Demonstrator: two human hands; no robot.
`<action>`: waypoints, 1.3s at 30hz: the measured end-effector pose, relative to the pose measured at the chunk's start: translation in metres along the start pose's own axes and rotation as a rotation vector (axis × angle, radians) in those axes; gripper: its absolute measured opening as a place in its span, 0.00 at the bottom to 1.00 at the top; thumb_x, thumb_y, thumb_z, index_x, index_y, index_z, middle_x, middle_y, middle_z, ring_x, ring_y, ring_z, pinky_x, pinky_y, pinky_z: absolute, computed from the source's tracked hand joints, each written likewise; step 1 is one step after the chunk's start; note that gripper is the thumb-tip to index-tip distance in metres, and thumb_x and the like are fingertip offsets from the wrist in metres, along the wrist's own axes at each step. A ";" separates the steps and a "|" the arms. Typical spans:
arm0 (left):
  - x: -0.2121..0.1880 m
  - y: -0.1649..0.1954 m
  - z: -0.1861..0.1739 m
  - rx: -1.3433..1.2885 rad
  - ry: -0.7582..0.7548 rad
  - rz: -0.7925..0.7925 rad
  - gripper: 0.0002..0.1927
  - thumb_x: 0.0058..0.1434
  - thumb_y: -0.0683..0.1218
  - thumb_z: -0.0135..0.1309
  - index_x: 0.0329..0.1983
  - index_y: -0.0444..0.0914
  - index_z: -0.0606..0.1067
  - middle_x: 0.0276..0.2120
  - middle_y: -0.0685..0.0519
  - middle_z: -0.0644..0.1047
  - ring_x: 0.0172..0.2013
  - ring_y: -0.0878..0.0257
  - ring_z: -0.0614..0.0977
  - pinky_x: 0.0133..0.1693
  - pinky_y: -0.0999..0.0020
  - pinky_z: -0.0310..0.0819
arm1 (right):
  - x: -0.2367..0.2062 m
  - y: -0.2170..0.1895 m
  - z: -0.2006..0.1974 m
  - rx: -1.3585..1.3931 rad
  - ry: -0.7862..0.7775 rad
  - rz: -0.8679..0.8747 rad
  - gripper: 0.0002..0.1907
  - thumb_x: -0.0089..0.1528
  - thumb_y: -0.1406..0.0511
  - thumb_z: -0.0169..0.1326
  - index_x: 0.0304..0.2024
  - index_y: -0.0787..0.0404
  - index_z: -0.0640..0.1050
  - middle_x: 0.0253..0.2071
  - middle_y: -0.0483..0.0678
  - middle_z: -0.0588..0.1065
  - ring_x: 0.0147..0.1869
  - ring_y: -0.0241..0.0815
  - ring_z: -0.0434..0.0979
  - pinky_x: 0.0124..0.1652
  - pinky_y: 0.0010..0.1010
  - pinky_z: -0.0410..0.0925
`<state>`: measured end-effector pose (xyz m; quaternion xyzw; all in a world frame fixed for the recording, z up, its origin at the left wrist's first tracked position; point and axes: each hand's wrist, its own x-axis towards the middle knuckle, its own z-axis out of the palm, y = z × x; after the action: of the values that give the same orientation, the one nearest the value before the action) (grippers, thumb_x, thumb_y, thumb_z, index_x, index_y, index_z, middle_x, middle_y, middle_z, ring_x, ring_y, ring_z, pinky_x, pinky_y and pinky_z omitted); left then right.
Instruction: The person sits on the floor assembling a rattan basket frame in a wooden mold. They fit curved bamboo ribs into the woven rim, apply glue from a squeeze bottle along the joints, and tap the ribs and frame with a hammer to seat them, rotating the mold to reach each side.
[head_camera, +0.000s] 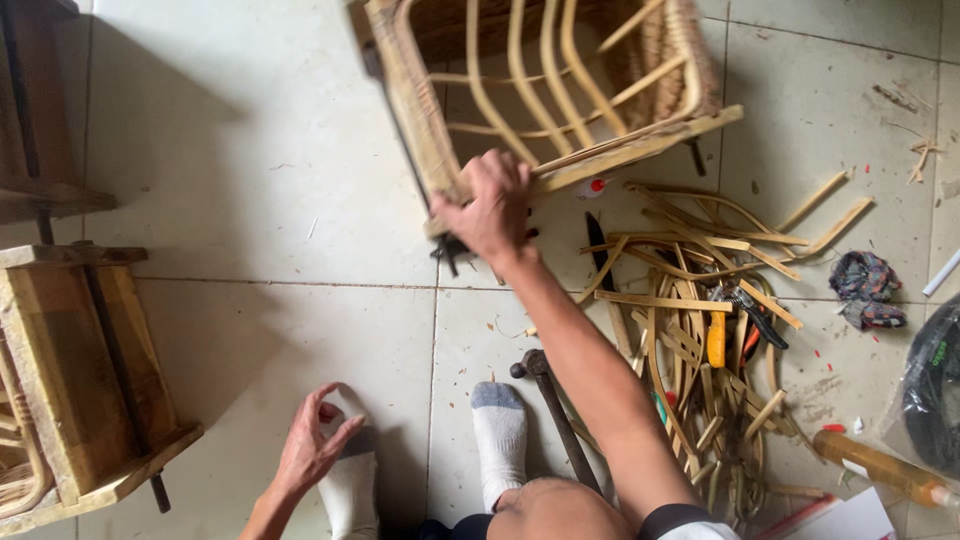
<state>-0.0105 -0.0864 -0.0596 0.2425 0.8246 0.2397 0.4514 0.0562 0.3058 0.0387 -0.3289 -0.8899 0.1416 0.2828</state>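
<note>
Right hand gripping the corner of a rattan chair frame, left hand loose by the foot.

The right hand (492, 208) was closed over the near corner of the woven rattan chair frame (560, 90), fingers curled round the wooden edge, the frame lying tipped on the tiled floor (260, 180) just beyond it; the left hand (310, 445) was open and relaxed, fingers slightly spread, resting against a white sock (350, 480) and holding nothing; a hammer (555, 415) lay beside the right forearm, between it and the other socked foot; to the right of that arm lay a heap of cut rattan strips (690, 300) with pliers (745, 310) among them; a second wooden frame (75, 370) stood to the left of the left hand.
</note>
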 end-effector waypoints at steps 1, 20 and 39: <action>0.002 0.005 -0.004 -0.060 -0.028 -0.027 0.43 0.54 0.56 0.64 0.70 0.42 0.61 0.48 0.46 0.74 0.51 0.53 0.77 0.51 0.56 0.76 | -0.010 -0.007 0.000 0.038 -0.033 -0.019 0.21 0.52 0.52 0.65 0.24 0.51 0.65 0.29 0.44 0.64 0.35 0.41 0.62 0.42 0.41 0.59; 0.087 0.128 -0.132 0.839 0.128 0.856 0.36 0.43 0.64 0.69 0.48 0.38 0.76 0.37 0.51 0.76 0.46 0.54 0.76 0.66 0.55 0.58 | -0.181 0.008 -0.017 0.456 0.047 0.010 0.06 0.70 0.65 0.52 0.45 0.59 0.78 0.42 0.45 0.74 0.48 0.41 0.76 0.52 0.35 0.71; 0.011 0.080 -0.062 0.719 0.353 0.846 0.30 0.41 0.56 0.69 0.44 0.37 0.77 0.32 0.51 0.71 0.38 0.54 0.73 0.51 0.56 0.65 | -0.170 0.113 -0.039 -0.287 -0.752 -0.057 0.10 0.61 0.56 0.62 0.38 0.54 0.83 0.40 0.50 0.80 0.48 0.48 0.76 0.60 0.44 0.63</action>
<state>-0.0543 -0.0289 0.0117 0.6452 0.7484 0.1408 0.0616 0.2426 0.2794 -0.0489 -0.2656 -0.9507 0.1185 -0.1074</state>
